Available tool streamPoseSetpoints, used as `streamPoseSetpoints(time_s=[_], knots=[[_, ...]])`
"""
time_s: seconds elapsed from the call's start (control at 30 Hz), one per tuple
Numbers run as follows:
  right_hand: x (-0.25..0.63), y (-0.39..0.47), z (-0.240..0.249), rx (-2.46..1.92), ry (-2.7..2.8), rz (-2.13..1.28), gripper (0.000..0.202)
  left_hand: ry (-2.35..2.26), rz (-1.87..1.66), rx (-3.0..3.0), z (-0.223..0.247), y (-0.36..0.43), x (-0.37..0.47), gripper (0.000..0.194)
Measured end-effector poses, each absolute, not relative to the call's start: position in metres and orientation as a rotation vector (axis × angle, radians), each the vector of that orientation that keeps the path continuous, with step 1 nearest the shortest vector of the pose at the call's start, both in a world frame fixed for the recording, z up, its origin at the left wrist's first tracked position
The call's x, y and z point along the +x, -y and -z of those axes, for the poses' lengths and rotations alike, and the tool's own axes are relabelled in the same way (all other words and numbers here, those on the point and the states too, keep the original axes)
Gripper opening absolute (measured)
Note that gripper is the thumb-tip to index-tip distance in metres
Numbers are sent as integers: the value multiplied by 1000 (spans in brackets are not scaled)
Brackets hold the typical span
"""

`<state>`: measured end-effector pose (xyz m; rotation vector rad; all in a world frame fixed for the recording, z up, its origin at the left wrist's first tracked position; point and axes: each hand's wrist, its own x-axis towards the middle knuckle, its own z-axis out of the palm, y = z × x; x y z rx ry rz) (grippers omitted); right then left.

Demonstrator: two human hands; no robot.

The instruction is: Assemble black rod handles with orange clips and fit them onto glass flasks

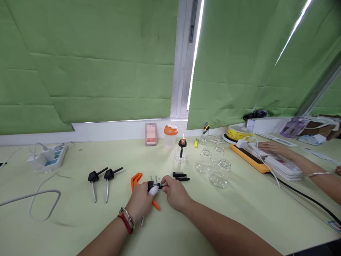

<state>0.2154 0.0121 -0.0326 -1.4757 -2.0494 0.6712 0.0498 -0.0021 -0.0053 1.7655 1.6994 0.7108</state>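
My left hand [142, 199] is wrapped round a black conical cap [150, 185], and a metal rod [142, 221] sticks out below that hand. The fingers of my right hand [177, 192] pinch the thin black end of this part; the fingertips hide the exact contact. Orange crank-shaped handles [136, 180] lie just behind my left hand, with another orange piece [155, 205] under it. Small metal pins [156, 179] show behind the cap. Beside my right hand rest two short black ridged pieces [181, 176]. Two similar black caps with metal rods [107, 177] lie to the left.
Several clear glass jars [218, 177] stand right of centre. Behind are a glass jar with a black and orange top [181, 153] and an orange-lidded cup [170, 135]. A power strip [54, 158] is left. At right, another person's hand [274, 147] touches stacked white items [282, 169].
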Motion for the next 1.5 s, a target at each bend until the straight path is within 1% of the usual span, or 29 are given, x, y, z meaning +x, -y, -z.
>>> streamPoseSetpoints(time_s=[0.43, 0.77, 0.9, 1.03, 1.23, 1.5], knots=[[215, -12, 31, -1476, 2040, -653, 21, -1724, -715, 1744, 5, 2, 50, 34], [215, -13, 30, -1497, 2036, -665, 20, -1767, -654, 1764, 1, 3, 52, 33], [215, -14, 32, -1505, 2032, -671, 23, -1776, -622, 1770, 3, 2, 51, 33], [215, -15, 33, -1502, 2043, -670, 19, -1786, -608, 1770, 4, 1, 50, 34], [214, -15, 30, -1491, 2031, -681, 26, -1800, -617, 1758, 3, 2, 51, 33], [217, -14, 33, -1473, 1985, -723, 21, -1796, -662, 1710, -2, 4, 50, 30]])
